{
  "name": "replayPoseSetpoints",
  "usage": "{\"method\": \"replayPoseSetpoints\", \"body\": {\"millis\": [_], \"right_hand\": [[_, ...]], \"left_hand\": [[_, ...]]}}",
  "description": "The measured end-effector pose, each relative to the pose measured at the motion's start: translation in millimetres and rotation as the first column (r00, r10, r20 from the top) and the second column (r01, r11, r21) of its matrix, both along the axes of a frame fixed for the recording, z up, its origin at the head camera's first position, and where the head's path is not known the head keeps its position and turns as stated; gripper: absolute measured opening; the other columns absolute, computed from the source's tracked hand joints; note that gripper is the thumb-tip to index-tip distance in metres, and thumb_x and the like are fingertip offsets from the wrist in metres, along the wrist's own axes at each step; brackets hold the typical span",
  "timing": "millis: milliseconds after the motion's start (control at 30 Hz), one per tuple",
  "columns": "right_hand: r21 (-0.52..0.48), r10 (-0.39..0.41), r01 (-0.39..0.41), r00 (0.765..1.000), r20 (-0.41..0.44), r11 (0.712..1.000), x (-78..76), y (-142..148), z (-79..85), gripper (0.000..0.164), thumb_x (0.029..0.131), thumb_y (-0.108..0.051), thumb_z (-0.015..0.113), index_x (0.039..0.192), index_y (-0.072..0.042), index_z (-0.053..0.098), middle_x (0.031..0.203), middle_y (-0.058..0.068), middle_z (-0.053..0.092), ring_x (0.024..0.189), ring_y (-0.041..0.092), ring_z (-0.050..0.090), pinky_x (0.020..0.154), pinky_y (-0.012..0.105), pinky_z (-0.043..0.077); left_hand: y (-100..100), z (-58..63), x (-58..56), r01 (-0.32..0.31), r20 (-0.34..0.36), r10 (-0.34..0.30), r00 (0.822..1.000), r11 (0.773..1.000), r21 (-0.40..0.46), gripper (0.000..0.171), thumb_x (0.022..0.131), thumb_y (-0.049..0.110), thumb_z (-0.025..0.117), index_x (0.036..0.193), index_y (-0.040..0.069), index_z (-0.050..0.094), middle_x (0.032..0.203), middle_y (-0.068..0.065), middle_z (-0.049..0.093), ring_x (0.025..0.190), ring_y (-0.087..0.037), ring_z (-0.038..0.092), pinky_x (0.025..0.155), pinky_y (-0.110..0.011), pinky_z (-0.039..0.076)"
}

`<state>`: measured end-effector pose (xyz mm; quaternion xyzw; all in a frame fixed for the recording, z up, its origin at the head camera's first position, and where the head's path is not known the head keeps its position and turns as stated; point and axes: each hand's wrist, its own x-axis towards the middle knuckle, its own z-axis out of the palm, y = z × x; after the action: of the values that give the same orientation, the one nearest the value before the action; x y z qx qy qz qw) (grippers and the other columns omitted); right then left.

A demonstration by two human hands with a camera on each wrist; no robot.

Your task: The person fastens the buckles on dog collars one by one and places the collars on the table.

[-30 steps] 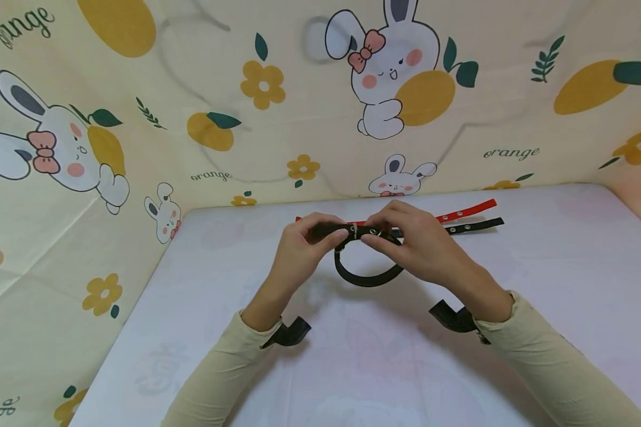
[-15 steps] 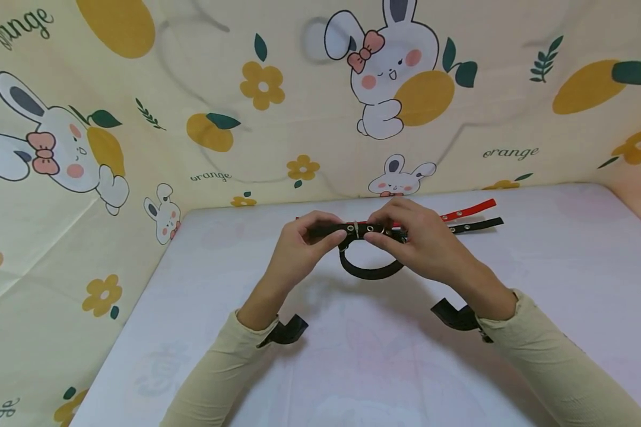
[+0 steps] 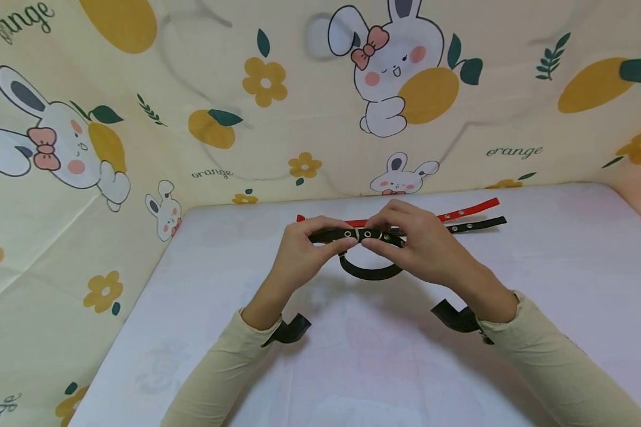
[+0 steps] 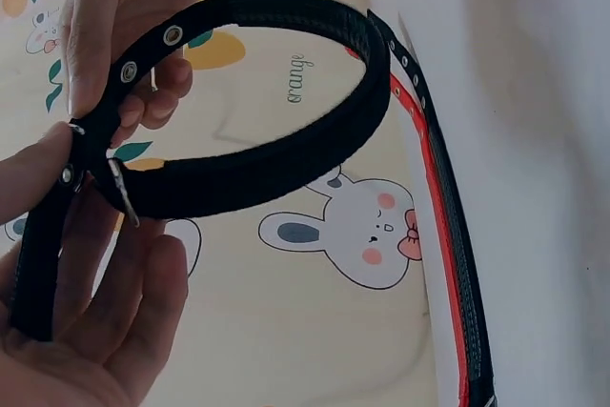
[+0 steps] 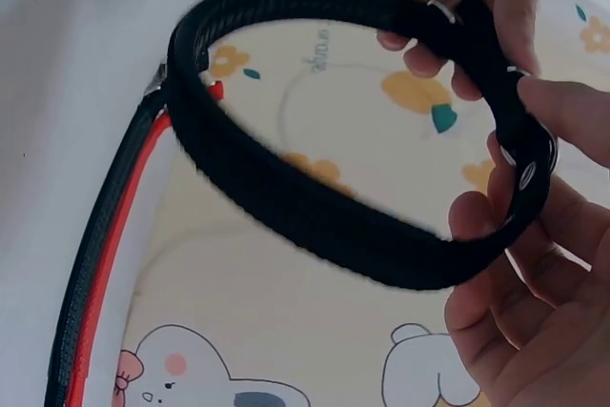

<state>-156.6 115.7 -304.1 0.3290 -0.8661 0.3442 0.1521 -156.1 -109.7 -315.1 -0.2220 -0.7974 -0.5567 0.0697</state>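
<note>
"Left hand and right hand, from the head?"
"Both pinch the black collar, held above the table; a red strap and dark strap lie beyond."
"Left wrist?"
"Thumb and fingers clamp it near a metal ring."
"Right wrist?"
"Fingers grip it beside an eyelet."

Cream cloth printed with rabbits and oranges rises behind and left of a pale tabletop.
</note>
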Motion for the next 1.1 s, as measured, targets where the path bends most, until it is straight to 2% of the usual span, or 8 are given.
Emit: {"method": "replayPoseSetpoints", "body": {"millis": [267,367,800,967,1100], "right_hand": [[0.01,-0.009,0.009,0.999,0.043,1.0,-3.9,5,0.9,0.015,0.088,-0.027,0.077,0.1,-0.021,0.072,0.097,-0.01,0.064,0.087,0.005,0.059,0.069,0.027,0.047],[0.022,-0.01,0.009,0.998,0.061,1.0,-4.8,7,2.3,0.014,0.088,-0.029,0.077,0.1,-0.022,0.072,0.095,-0.01,0.063,0.086,0.004,0.058,0.07,0.026,0.046],[0.055,0.003,-0.009,0.995,0.096,0.998,-6.7,10,5.1,0.015,0.089,-0.031,0.075,0.102,-0.024,0.071,0.091,-0.012,0.062,0.085,0.004,0.055,0.07,0.025,0.046],[0.043,0.022,-0.026,0.994,0.111,0.999,-7.1,9,4.0,0.018,0.089,-0.03,0.076,0.106,-0.023,0.071,0.09,-0.011,0.063,0.083,0.01,0.056,0.071,0.025,0.047],[0.01,0.037,-0.039,0.992,0.122,0.999,-7.7,10,2.7,0.017,0.09,-0.028,0.075,0.106,-0.025,0.072,0.088,-0.012,0.064,0.081,0.007,0.057,0.07,0.024,0.048]], "left_hand": [[-2,1.2,0.5,-0.028,0.132,0.018,0.991,0.997,0.071,0.016,0.085,0.014,0.079,0.099,0.007,0.076,0.095,-0.011,0.075,0.081,-0.014,0.071,0.076,-0.027,0.058],[-2,2.7,0.5,-0.033,0.162,0.019,0.987,0.996,0.086,0.017,0.085,0.014,0.079,0.1,0.006,0.075,0.095,-0.011,0.075,0.082,-0.014,0.07,0.077,-0.027,0.057],[-3,6.3,0.9,-0.027,0.179,0.006,0.984,0.993,0.111,0.018,0.085,0.013,0.079,0.1,0.005,0.075,0.097,-0.01,0.075,0.085,-0.013,0.071,0.08,-0.026,0.057],[-3,5.6,0.5,-0.017,0.176,-0.002,0.984,0.994,0.108,0.017,0.085,0.012,0.079,0.1,0.004,0.075,0.096,-0.011,0.075,0.085,-0.014,0.072,0.081,-0.026,0.057],[-3,6.0,-0.3,-0.009,0.18,-0.011,0.984,0.993,0.113,0.017,0.085,0.013,0.079,0.1,0.005,0.075,0.096,-0.011,0.075,0.086,-0.014,0.072,0.08,-0.026,0.057]]}}
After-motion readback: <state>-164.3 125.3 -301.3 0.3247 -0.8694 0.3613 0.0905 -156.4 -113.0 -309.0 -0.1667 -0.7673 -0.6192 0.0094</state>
